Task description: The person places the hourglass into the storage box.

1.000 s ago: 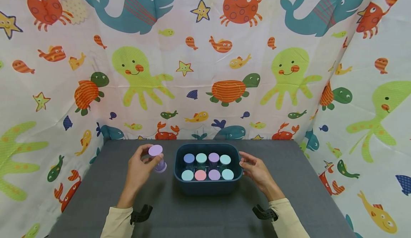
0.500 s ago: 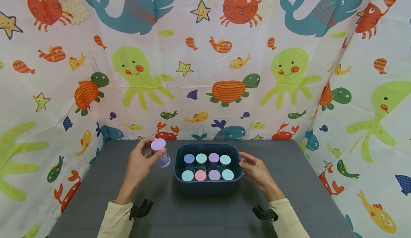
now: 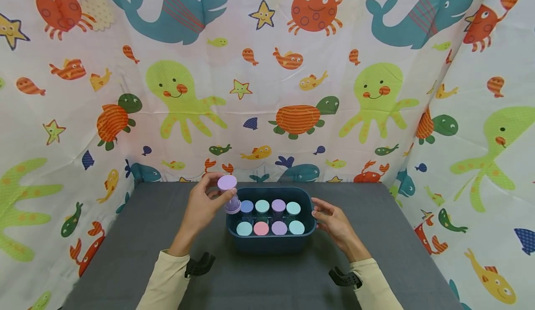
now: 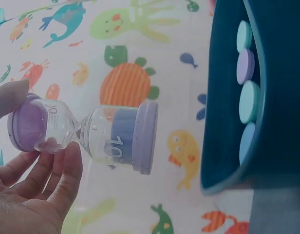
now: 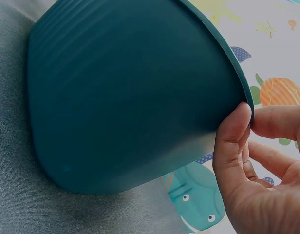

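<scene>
My left hand [image 3: 204, 204] holds a purple-capped hourglass [image 4: 118, 136] between thumb and fingers, raised beside the left end of a dark teal bin [image 3: 271, 244]. The hourglass is clear glass, marked 10, with bluish-purple sand at its lower end; its base overlaps the bin's left rim in the head view. My right hand [image 3: 336, 224] pinches the bin's right rim [image 5: 245, 90] between thumb and fingers. Inside the bin stand two rows of capped hourglasses: blue [image 3: 246, 206], mint [image 3: 262, 206], purple [image 3: 278, 205] and pink [image 3: 261, 228] tops show.
The bin stands on a dark grey cloth-covered table [image 3: 288, 282]. Behind and at the sides hangs a white curtain [image 3: 259, 128] printed with sea animals. Black straps [image 3: 344, 277] sit on both wrists, at the ends of beige sleeves [image 3: 374, 282].
My left hand has carried the purple hourglass rightward and slightly up, from beside the bin to its left rim. My right hand has stayed on the right rim.
</scene>
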Available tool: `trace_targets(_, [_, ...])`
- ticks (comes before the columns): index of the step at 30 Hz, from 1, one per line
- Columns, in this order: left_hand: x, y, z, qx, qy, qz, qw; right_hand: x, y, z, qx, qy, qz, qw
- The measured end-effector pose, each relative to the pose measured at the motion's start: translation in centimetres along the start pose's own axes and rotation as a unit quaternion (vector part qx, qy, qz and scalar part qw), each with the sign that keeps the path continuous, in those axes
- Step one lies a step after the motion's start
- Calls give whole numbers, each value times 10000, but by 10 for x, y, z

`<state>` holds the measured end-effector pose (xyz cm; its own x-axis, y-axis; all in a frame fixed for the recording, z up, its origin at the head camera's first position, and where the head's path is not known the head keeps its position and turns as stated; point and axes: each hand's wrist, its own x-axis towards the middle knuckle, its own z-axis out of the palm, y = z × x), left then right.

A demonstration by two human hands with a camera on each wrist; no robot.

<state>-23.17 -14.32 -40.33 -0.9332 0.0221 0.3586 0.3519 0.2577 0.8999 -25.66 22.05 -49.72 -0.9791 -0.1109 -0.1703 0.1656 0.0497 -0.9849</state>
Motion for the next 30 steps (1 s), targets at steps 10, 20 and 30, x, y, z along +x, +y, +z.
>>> trace_targets(10, [8,0,29,-121,-240,-267,9993,0,2,-1,3,-32,-28,10000])
trace_targets(20, [14,-8,59,89,-481,-395,9980,2,3,0,43,-4,-64,10000])
trace_targets(30, [21,-14,84,80,-780,-450,9959,2,3,-1,155,9,-46,9999])
